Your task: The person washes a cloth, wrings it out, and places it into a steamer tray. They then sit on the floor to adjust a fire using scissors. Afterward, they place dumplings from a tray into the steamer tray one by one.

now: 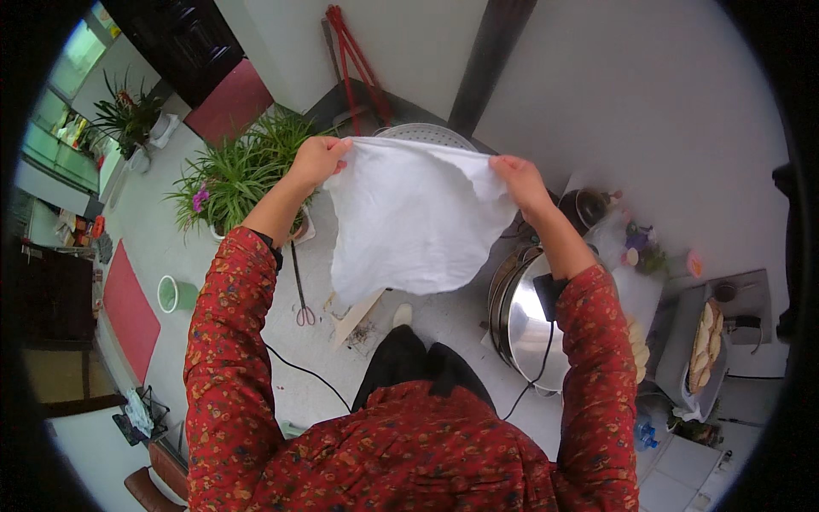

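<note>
A white cloth (416,224) is stretched out in front of me, its top edge pulled fairly taut. My left hand (320,160) pinches the upper left corner between thumb and fingers. At the upper right corner, my right hand (521,182) grips the fabric the same way. The lower part hangs loose with an uneven hem, and a fold droops near the right hand. Behind the cloth's top edge shows part of a round perforated metal tray (432,133); the rest of it is hidden.
Leafy potted plants (243,166) stand left of the cloth. Fire tongs (299,281) and a piece of cardboard (358,318) lie on the floor, with a green bucket (177,294) farther left. Large steel pots (534,313) stand beneath my right arm. Red poles (358,70) lean on the wall.
</note>
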Tool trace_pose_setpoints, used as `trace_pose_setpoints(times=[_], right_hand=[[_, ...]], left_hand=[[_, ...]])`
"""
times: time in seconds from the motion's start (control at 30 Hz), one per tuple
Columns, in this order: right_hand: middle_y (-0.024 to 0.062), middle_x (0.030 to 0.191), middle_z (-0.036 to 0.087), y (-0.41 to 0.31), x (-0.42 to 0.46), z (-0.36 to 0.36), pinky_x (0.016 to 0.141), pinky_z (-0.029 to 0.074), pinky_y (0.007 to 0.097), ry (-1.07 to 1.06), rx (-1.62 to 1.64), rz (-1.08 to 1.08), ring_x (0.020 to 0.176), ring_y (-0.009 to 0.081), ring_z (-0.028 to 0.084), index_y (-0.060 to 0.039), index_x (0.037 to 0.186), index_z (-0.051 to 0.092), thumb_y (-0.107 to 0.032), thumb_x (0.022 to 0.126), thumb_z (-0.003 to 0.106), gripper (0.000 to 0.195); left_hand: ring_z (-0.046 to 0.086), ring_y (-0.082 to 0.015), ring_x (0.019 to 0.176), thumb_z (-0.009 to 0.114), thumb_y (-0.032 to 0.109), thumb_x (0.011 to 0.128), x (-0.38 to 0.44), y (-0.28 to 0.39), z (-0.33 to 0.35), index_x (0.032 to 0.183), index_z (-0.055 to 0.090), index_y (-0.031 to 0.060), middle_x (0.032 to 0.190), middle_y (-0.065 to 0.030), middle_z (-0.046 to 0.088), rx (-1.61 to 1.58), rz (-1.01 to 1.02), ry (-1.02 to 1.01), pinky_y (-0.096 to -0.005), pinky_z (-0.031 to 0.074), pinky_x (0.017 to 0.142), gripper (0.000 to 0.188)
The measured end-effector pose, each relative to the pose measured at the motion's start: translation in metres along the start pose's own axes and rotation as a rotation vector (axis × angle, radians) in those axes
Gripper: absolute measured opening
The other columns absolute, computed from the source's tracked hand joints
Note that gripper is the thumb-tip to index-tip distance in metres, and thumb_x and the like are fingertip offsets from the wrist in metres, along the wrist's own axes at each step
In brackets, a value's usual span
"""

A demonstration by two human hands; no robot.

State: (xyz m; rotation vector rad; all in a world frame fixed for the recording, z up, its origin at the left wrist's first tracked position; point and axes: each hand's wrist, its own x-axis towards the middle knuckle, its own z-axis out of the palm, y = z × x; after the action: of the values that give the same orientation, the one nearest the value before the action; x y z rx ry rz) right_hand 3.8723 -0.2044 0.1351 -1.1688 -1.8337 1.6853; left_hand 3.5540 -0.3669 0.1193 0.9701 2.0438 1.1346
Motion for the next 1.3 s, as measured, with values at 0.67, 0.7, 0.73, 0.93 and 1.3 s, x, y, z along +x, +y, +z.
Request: trace_pose_setpoints(times=[0.67, 0.7, 0.73, 0.93, 1.3], right_hand=[[0.0084, 0.107, 0.063, 0.122, 0.002, 0.055, 0.087, 0.043, 0.0386, 0.224, -0.712, -0.562, 0.100, 0.0287, 0.057, -0.0093, 0.104, 0.068, -0.012, 0.085, 0.063, 0.021], [0.0084, 0.109, 0.063, 0.136, 0.010, 0.058, 0.088, 0.043, 0.0389, 0.225, -0.724, -0.538, 0.101, 0.0287, 0.057, -0.0101, 0.105, 0.068, -0.014, 0.085, 0.063, 0.021], [0.0084, 0.110, 0.062, 0.147, 0.017, 0.062, 0.090, 0.042, 0.0391, 0.225, -0.735, -0.516, 0.103, 0.0287, 0.056, -0.0109, 0.106, 0.068, -0.015, 0.085, 0.064, 0.022], [0.0093, 0.116, 0.061, 0.186, 0.040, 0.076, 0.096, 0.040, 0.0407, 0.138, -0.805, -0.412, 0.111, 0.0290, 0.053, -0.0138, 0.108, 0.069, -0.021, 0.085, 0.063, 0.024], [0.0082, 0.111, 0.063, 0.211, 0.030, 0.071, 0.099, 0.035, 0.0404, -0.201, -1.026, -0.308, 0.115, 0.0289, 0.050, -0.0134, 0.108, 0.068, -0.032, 0.084, 0.064, 0.031]], left_hand=[[0.049, -0.0385, 0.121, 0.056, 0.009, 0.088, 0.007, -0.137, 0.069, 0.114, 0.064, 0.0045, 0.137, -0.0261, 0.044, 0.300, 0.401, -0.034, -0.0388, 0.040, 0.100, 0.028], [0.047, -0.0392, 0.122, 0.056, 0.008, 0.088, 0.014, -0.149, 0.079, 0.115, 0.064, 0.0047, 0.138, -0.0271, 0.042, 0.308, 0.384, -0.060, -0.0391, 0.039, 0.100, 0.028], [0.045, -0.0404, 0.123, 0.056, 0.008, 0.088, 0.021, -0.156, 0.086, 0.116, 0.064, 0.0059, 0.140, -0.0278, 0.039, 0.303, 0.372, -0.093, -0.0408, 0.038, 0.102, 0.030], [0.043, -0.0450, 0.122, 0.057, 0.013, 0.086, 0.043, -0.193, 0.111, 0.114, 0.066, 0.0103, 0.140, -0.0270, 0.039, 0.543, 0.387, -0.137, -0.0444, 0.035, 0.104, 0.030], [0.048, -0.0311, 0.106, 0.063, 0.026, 0.079, 0.026, -0.190, 0.111, 0.108, 0.069, 0.0139, 0.129, -0.0181, 0.053, 0.849, 0.352, -0.246, -0.0422, 0.038, 0.090, 0.032]])
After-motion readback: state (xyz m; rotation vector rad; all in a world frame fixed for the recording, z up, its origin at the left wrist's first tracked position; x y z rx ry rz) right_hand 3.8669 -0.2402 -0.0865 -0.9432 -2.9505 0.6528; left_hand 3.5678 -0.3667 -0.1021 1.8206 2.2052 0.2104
